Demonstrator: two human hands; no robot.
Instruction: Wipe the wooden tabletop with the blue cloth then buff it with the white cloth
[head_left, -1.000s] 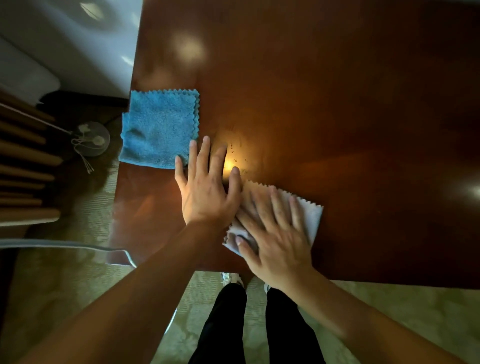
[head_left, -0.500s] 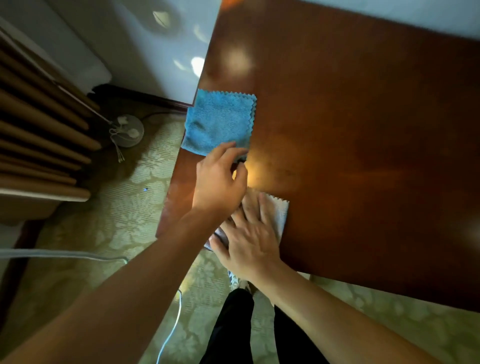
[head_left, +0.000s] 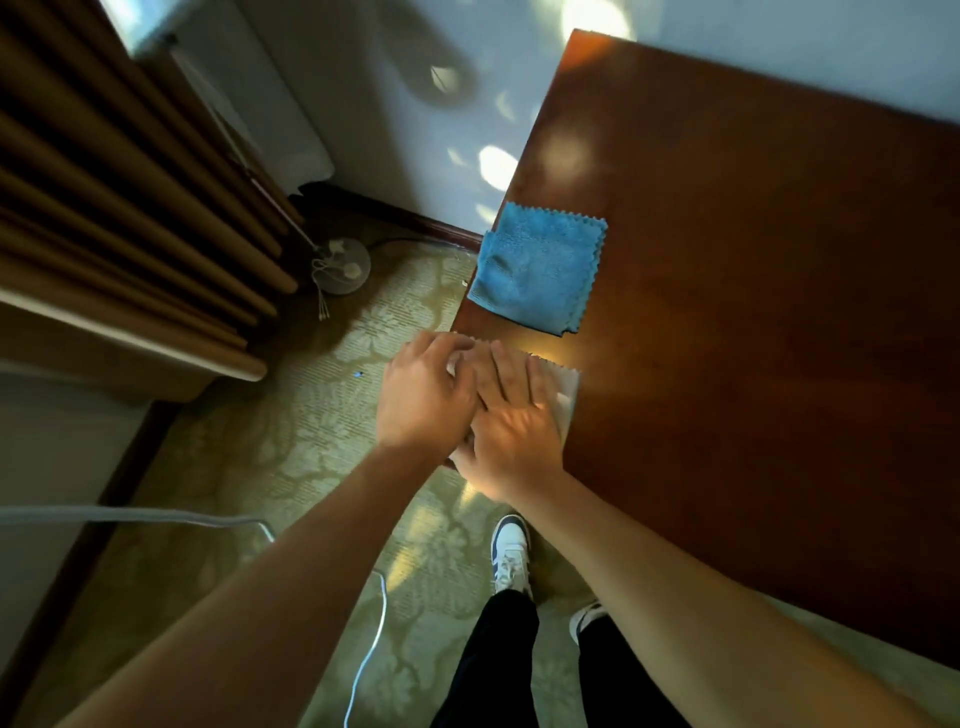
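The right hand (head_left: 511, 415) is laid flat on the white cloth (head_left: 563, 395), palm down, with the fingers straight and close together, pointing away from the person. Nothing is gripped by it; the cloth is only pressed under the palm and fingers. The right forearm is stretched from the lower right of the view toward the near left corner of the tabletop (head_left: 753, 312).

The left hand (head_left: 423, 395) is placed just beside the right hand, touching it, at the left edge of the tabletop. Its fingers are curled over the left edge of the white cloth, and a small part of the cloth is seen between them, so the cloth seems to be pinched in this grip, though the fingertips are blurred. The left forearm is extended from the lower left.

The white cloth is lying at the near left corner of the tabletop, mostly covered by the two hands. The blue cloth (head_left: 540, 265) is lying folded on the tabletop, farther from the person, near the same left edge and a little apart from the white cloth. It is touched by no hand.
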